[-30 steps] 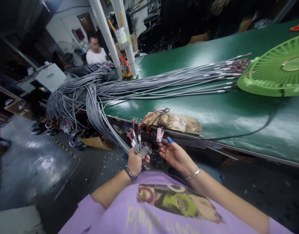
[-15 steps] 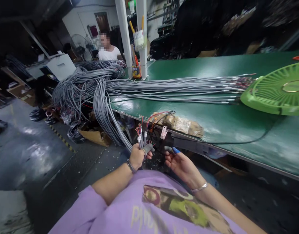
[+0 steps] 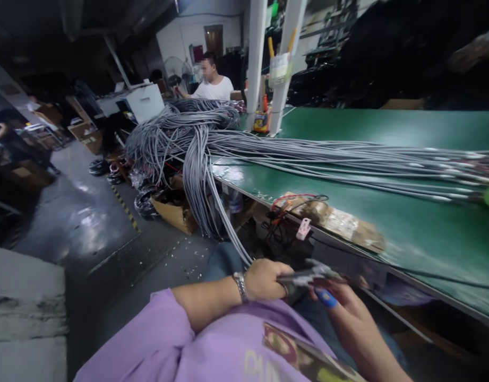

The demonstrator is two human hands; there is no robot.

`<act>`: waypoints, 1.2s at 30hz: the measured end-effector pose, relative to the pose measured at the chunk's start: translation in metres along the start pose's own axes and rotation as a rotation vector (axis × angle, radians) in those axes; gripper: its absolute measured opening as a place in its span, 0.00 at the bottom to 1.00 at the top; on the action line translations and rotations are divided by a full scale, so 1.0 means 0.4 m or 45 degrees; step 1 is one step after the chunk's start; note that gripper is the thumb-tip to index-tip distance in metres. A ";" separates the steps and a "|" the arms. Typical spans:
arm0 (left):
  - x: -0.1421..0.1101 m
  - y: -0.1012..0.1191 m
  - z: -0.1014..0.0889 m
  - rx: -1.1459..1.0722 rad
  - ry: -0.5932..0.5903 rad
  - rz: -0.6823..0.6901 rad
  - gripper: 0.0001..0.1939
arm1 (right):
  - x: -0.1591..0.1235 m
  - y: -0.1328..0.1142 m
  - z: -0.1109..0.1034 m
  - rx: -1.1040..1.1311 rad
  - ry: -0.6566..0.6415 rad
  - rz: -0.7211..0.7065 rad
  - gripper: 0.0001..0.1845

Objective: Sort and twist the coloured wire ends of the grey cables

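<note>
In front of my body, my left hand [image 3: 265, 279] is closed around several grey cables [image 3: 237, 240] that run down to it from the heap on the bench. Their stripped ends [image 3: 314, 274] stick out to the right, smeared by motion. My right hand [image 3: 343, 305], with a blue cover [image 3: 326, 297] on one finger, pinches at these ends. The exact wires between its fingers are blurred.
The green bench [image 3: 244, 180] bears a large heap of grey cables [image 3: 168, 132] and a long row reaching right. A taped cardboard strip [image 3: 340, 223] and a pink clip [image 3: 303, 228] lie at its edge. A co-worker [image 3: 216, 85] is behind; an open box [image 3: 174, 209] stands below.
My left hand has turned the cable ends from upright to pointing right. My right hand has come from apart to the ends. The view has swung left.
</note>
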State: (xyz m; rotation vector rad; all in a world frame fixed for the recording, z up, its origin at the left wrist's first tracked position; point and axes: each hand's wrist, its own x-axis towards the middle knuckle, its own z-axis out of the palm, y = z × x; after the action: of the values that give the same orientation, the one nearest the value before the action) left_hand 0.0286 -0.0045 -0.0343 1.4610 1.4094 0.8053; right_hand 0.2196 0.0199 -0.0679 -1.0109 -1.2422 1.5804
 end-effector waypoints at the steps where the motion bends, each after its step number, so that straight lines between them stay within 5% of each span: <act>1: -0.007 0.009 0.000 0.164 -0.022 0.060 0.07 | 0.000 -0.013 -0.005 -0.105 -0.041 -0.059 0.17; 6: -0.029 0.028 -0.022 0.466 -0.104 0.189 0.07 | 0.001 -0.080 0.013 -0.391 -0.164 -0.254 0.17; 9: -0.038 0.015 -0.033 0.260 -0.066 0.226 0.13 | 0.002 -0.086 0.033 -0.410 -0.076 -0.226 0.19; 12: -0.050 0.016 -0.044 -0.064 0.123 0.224 0.23 | 0.009 -0.077 0.044 -0.419 0.010 -0.185 0.20; 16: -0.080 0.043 -0.079 -0.454 0.312 0.212 0.34 | 0.019 -0.096 0.062 -0.168 0.033 -0.114 0.20; 20: -0.104 0.048 -0.121 -0.449 0.260 0.016 0.30 | 0.024 -0.145 0.090 0.233 0.057 0.037 0.22; 24: -0.096 0.040 -0.139 -0.453 0.238 -0.087 0.28 | 0.023 -0.174 0.144 0.278 -0.093 0.240 0.27; 30: -0.048 0.051 -0.131 -0.488 0.318 0.003 0.27 | 0.041 -0.117 0.210 0.260 -0.255 0.325 0.28; 36: -0.021 0.069 -0.115 -0.582 0.185 -0.019 0.30 | 0.054 -0.067 0.212 0.282 -0.241 0.340 0.25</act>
State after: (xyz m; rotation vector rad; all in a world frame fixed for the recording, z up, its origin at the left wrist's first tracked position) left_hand -0.0041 -0.0025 0.0090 1.0559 1.2339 1.1560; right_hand 0.1370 0.0201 -0.0285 -0.9298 -1.0570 2.0115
